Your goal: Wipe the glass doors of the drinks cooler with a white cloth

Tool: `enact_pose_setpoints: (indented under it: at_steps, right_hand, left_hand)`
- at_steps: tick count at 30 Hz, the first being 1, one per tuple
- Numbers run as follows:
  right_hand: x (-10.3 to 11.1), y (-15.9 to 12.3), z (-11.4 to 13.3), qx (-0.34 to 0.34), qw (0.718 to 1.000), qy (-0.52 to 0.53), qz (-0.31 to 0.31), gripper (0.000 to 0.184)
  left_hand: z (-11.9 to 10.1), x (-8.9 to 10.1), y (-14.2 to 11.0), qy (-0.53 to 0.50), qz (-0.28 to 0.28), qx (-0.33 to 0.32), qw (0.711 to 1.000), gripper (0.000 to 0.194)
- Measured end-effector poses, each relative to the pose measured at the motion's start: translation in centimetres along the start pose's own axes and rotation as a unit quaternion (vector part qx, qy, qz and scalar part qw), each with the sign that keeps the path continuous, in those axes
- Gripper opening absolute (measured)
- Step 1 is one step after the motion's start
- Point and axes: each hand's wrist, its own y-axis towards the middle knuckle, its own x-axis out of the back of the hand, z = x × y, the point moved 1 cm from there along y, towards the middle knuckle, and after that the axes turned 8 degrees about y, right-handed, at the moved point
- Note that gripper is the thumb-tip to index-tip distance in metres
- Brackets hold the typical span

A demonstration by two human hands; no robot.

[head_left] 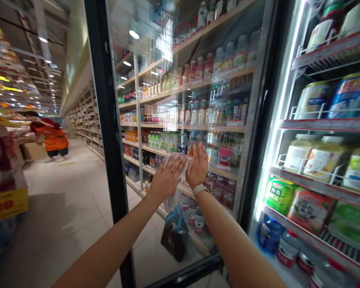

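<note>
My left hand [169,176] lies flattened over a crumpled white cloth [183,159] and presses it to the glass door [156,260] of a drinks fridge. Some of the cloth shows between my hands; whether it is fabric or paper I cannot tell. My right hand [198,167] is beside it, palm toward the glass and fingers pointing up, with a pale band on the wrist. The door stands swung out, its black frame [106,120] running up on the left. Bottles on wooden shelves show through and in the glass.
On the right, the lit fridge shelves [321,124] hold bottles, tubs and packs. A dark bag with blue handles [175,234] appears in the glass. Down the aisle [78,192], a person in an orange vest [52,138] bends over. A display with a yellow sign [7,205] stands left.
</note>
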Motion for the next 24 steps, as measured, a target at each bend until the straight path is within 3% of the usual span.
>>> enact_pose_setpoints:
  at_steps: [4,7,10,18,21,24]
  right_hand:
    - [-0.1,0.0,0.1,0.005,1.000,0.002,-0.010,0.061]
    - [-0.2,-0.1,0.1,0.011,1.000,-0.004,-0.013,0.062]
    - [-0.2,-0.1,-0.1,0.014,1.000,-0.010,-0.007,0.063]
    - [0.0,0.0,-0.2,0.009,1.000,-0.020,0.000,0.062]
    - [0.0,0.0,-0.1,0.021,1.000,-0.019,-0.007,0.061]
    - [0.0,0.0,-0.2,0.025,0.999,-0.021,-0.013,0.061]
  left_hand:
    - [2.1,0.7,4.8,-0.020,0.000,0.040,0.999,0.062]
    - [2.2,0.7,6.0,-0.024,-0.019,0.064,0.997,0.065]
    - [1.2,0.2,4.6,-0.014,-0.039,0.071,0.997,0.063]
    - [-1.7,-0.8,-3.2,-0.014,-0.023,0.019,0.999,0.057]
    - [-0.7,-0.4,-2.8,-0.002,-0.033,-0.010,0.999,0.053]
    - [1.7,0.5,0.7,0.008,-0.050,0.017,0.999,0.056]
